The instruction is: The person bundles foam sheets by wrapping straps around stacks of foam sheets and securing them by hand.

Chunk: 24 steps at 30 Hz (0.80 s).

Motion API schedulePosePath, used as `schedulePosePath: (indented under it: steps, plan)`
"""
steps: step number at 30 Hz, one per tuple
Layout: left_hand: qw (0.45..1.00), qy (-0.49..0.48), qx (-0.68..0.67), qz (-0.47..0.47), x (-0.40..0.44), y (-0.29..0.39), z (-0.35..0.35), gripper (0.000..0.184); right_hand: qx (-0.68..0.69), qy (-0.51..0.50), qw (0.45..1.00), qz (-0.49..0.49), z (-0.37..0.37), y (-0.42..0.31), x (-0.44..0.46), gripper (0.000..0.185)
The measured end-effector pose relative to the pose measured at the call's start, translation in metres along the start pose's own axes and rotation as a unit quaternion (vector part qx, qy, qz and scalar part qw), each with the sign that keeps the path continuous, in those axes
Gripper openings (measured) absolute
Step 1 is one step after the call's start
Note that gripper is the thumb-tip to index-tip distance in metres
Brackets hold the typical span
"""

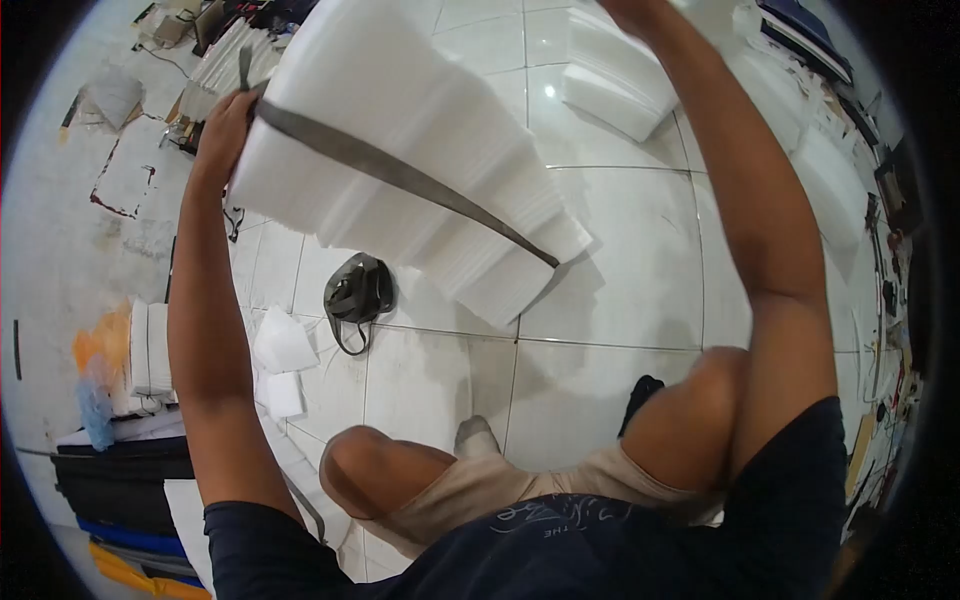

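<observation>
A thick bundle of white foam sheets (400, 110) lies tilted in front of me, its folded layers showing along the near side. A dark grey strap (390, 172) runs across the bundle from its left edge to its lower right corner. My left hand (230, 128) is closed at the left edge, on the strap where its loose end sticks up. Only part of my right hand (632, 14) shows at the top of the view, right of the bundle; its fingers are out of sight. Below the bundle, a dark heap that looks like coiled strap (358, 288) rests on the floor.
More white foam blocks (615, 95) stand on the tiled floor (620, 260) at the upper right. White scraps (283, 340) lie near my left knee. Dark fabric rolls (125, 475) are at lower left, with an orange and blue plastic bag (100, 350) above them. Clutter lines the right wall.
</observation>
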<state>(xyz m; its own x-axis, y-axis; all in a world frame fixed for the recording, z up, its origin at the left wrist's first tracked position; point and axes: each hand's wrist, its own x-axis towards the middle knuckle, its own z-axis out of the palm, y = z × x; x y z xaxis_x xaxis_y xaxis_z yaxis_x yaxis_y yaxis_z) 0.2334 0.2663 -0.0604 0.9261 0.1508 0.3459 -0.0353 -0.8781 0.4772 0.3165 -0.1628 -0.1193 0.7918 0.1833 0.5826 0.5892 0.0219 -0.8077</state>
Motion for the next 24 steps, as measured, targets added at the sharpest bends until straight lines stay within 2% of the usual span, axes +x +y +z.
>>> schedulePosePath:
  steps: [2, 3, 4, 5, 6, 7, 8, 9, 10, 12, 13, 15, 16, 18, 19, 20, 21, 22, 23, 24]
  plan:
    - [0.998, 0.008, 0.065, -0.010, 0.002, -0.042, -0.023, 0.041, -0.201, -0.006, 0.977, 0.069, -0.004, 0.090, -0.028, 0.041]
    - [0.995, 0.019, 0.100, -0.001, 0.003, -0.064, -0.032, 0.042, -0.256, -0.063, 0.932, 0.248, -0.001, 0.119, -0.048, 0.039]
    - [0.994, 0.028, 0.102, 0.000, 0.003, -0.084, -0.041, 0.042, -0.184, -0.142, 0.914, 0.331, -0.005, 0.187, -0.076, 0.037]
    - [0.996, 0.016, 0.071, -0.058, 0.002, -0.101, -0.048, 0.043, -0.131, -0.232, 0.875, 0.405, -0.004, 0.213, -0.109, 0.044]
    - [0.993, 0.002, 0.038, -0.116, 0.001, -0.114, -0.053, 0.043, -0.044, -0.282, 0.835, 0.471, 0.003, 0.247, -0.149, 0.057]
    - [0.993, 0.005, 0.039, -0.114, -0.002, -0.124, -0.056, 0.043, -0.033, -0.289, 0.770, 0.568, 0.027, 0.240, -0.176, 0.077]
    - [0.986, -0.003, -0.011, -0.167, -0.008, -0.131, -0.057, 0.043, 0.020, -0.386, 0.758, 0.525, 0.038, 0.246, -0.198, 0.108]
    - [0.974, -0.010, -0.062, -0.220, -0.012, -0.138, -0.057, 0.043, 0.002, -0.371, 0.778, 0.507, 0.062, 0.231, -0.215, 0.119]
    - [0.974, -0.007, -0.061, -0.218, -0.014, -0.145, -0.058, 0.043, 0.041, -0.347, 0.793, 0.500, 0.087, 0.226, -0.217, 0.119]
    - [0.986, 0.018, 0.007, -0.168, -0.020, -0.156, -0.060, 0.041, 0.082, -0.289, 0.855, 0.423, 0.131, 0.223, -0.210, 0.116]
    - [0.985, 0.020, 0.010, -0.170, -0.024, -0.152, -0.059, 0.041, 0.084, -0.291, 0.854, 0.422, 0.143, 0.230, -0.203, 0.116]
    - [0.979, -0.001, -0.013, -0.204, -0.030, -0.138, -0.059, 0.038, 0.141, -0.166, 0.868, 0.447, 0.162, 0.244, -0.186, 0.106]
    - [0.978, 0.005, -0.009, -0.209, -0.031, -0.151, -0.061, 0.038, 0.169, -0.183, 0.860, 0.445, 0.151, 0.222, -0.171, 0.098]
    - [0.980, -0.045, 0.181, -0.072, -0.035, -0.185, -0.071, 0.035, 0.075, -0.147, 0.878, 0.449, 0.138, 0.226, -0.155, 0.095]
    - [0.975, -0.068, 0.157, -0.145, -0.044, -0.174, -0.067, 0.033, -0.001, -0.099, 0.873, 0.478, 0.128, 0.215, -0.145, 0.093]
    - [0.984, -0.076, 0.003, -0.164, -0.049, -0.199, -0.063, 0.033, 0.008, -0.157, 0.879, 0.450, 0.103, 0.179, -0.127, 0.090]
    - [0.969, -0.081, -0.155, -0.176, -0.056, -0.226, -0.055, 0.033, 0.004, -0.176, 0.894, 0.412, 0.087, 0.189, -0.121, 0.087]
    - [0.960, -0.075, -0.168, -0.209, -0.070, -0.203, -0.041, 0.033, -0.064, -0.189, 0.886, 0.418, 0.065, 0.197, -0.113, 0.084]
    - [0.950, -0.071, -0.183, -0.242, -0.086, -0.173, -0.018, 0.034, -0.074, -0.201, 0.884, 0.415, 0.046, 0.168, -0.102, 0.082]
    - [0.944, -0.072, -0.213, -0.241, -0.099, -0.179, -0.001, 0.035, -0.116, -0.227, 0.867, 0.428, 0.026, 0.144, -0.090, 0.080]
